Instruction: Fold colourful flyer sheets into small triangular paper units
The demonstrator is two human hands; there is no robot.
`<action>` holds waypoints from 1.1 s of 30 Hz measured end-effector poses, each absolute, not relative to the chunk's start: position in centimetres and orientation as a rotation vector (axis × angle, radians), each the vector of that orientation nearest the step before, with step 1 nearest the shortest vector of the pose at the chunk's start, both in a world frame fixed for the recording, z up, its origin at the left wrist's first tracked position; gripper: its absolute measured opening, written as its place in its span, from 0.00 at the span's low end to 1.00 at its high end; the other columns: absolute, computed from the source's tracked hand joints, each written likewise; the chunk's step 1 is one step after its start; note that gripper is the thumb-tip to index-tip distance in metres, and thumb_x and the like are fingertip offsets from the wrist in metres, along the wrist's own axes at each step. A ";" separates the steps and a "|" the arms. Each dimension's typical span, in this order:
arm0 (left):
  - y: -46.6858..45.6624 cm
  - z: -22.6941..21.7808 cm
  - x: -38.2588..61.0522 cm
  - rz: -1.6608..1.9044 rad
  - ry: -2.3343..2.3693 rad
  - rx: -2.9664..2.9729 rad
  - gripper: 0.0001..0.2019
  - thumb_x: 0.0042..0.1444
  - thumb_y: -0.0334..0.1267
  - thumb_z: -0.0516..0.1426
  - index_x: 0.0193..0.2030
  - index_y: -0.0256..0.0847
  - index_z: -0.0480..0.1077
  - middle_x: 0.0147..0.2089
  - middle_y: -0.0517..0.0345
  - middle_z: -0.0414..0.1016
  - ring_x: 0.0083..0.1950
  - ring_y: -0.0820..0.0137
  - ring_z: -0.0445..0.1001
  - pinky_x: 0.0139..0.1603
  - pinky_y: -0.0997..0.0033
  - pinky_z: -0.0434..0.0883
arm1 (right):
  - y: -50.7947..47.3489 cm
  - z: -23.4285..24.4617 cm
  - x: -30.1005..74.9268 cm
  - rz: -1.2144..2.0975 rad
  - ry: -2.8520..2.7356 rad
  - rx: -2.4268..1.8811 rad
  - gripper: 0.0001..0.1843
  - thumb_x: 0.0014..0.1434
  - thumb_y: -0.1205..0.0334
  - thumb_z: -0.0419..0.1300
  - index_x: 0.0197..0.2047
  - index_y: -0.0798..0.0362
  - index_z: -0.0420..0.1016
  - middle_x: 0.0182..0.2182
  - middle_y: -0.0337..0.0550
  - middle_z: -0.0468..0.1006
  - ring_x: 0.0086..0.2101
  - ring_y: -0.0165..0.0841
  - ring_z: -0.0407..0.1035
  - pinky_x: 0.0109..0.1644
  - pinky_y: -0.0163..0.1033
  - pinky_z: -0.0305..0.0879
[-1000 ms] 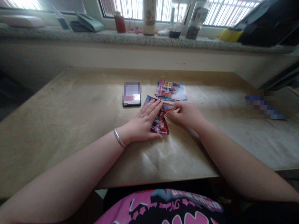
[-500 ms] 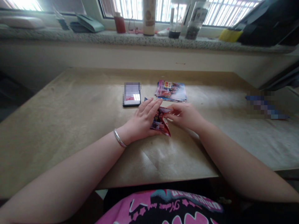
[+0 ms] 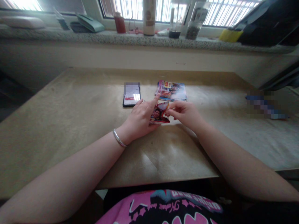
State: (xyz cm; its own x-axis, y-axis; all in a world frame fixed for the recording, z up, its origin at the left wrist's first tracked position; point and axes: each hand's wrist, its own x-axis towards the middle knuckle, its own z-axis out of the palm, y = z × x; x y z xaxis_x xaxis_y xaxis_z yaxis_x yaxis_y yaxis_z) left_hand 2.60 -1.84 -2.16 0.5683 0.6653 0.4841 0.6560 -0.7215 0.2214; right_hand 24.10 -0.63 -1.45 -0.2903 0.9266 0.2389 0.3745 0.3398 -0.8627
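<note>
A small colourful printed sheet (image 3: 159,114), folded, is held just above the brown paper-covered table (image 3: 70,118) between both hands. My left hand (image 3: 140,119), with a silver bangle at the wrist, grips its left side, index finger raised. My right hand (image 3: 185,113) pinches its right edge with thumb and fingers. Behind them lies a stack of similar printed sheets (image 3: 171,91).
A phone (image 3: 132,95) with a lit screen lies left of the stack. A blurred blue item (image 3: 263,104) sits at the right. The window ledge behind holds a red cup (image 3: 120,23), bottles (image 3: 149,15), jars and a yellow object (image 3: 230,35).
The sheet lay flat under my left hand a second ago. Both hands have since folded it up and lifted it slightly off the table, toward the stack.
</note>
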 end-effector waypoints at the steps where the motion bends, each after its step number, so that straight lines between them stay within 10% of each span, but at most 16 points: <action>1: -1.7 -2.2 2.6 0.875 1.170 2.760 0.48 0.52 0.43 0.61 0.72 0.38 0.35 0.60 0.44 0.66 0.60 0.55 0.66 0.64 0.49 0.58 | -0.6 -1.5 24.0 0.911 -1.818 -1.146 0.09 0.53 0.55 0.63 0.32 0.52 0.76 0.26 0.40 0.79 0.25 0.29 0.72 0.28 0.34 0.67; 9: -1.7 -2.2 2.7 1.056 1.303 2.660 0.49 0.49 0.44 0.63 0.71 0.40 0.37 0.57 0.45 0.70 0.56 0.56 0.69 0.57 0.56 0.65 | -1.6 -1.1 23.2 0.851 -1.744 -1.111 0.10 0.54 0.54 0.63 0.33 0.50 0.79 0.29 0.40 0.80 0.27 0.29 0.72 0.33 0.36 0.71; 21: -1.6 -2.2 2.7 1.176 1.349 2.555 0.42 0.53 0.47 0.63 0.69 0.44 0.46 0.46 0.56 0.75 0.50 0.63 0.74 0.69 0.45 0.49 | -2.4 -0.6 22.6 0.797 -1.907 -0.988 0.14 0.55 0.57 0.62 0.45 0.48 0.77 0.44 0.43 0.79 0.40 0.33 0.73 0.36 0.35 0.70; 33: -1.6 -2.1 2.8 1.167 1.144 2.563 0.22 0.60 0.39 0.56 0.60 0.44 0.60 0.52 0.53 0.74 0.55 0.63 0.72 0.69 0.44 0.49 | -2.2 -1.3 21.9 0.553 -1.827 -0.905 0.03 0.56 0.61 0.63 0.35 0.49 0.77 0.37 0.41 0.81 0.36 0.31 0.74 0.30 0.34 0.70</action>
State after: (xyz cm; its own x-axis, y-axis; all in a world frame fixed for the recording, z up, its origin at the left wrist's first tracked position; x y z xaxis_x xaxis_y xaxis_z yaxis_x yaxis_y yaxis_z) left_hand 2.77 -1.61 -2.06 0.4234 0.6721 0.6075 0.5940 -0.7123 0.3739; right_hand 21.89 -2.21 -1.35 -0.2375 0.7859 0.5710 0.3378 0.6179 -0.7100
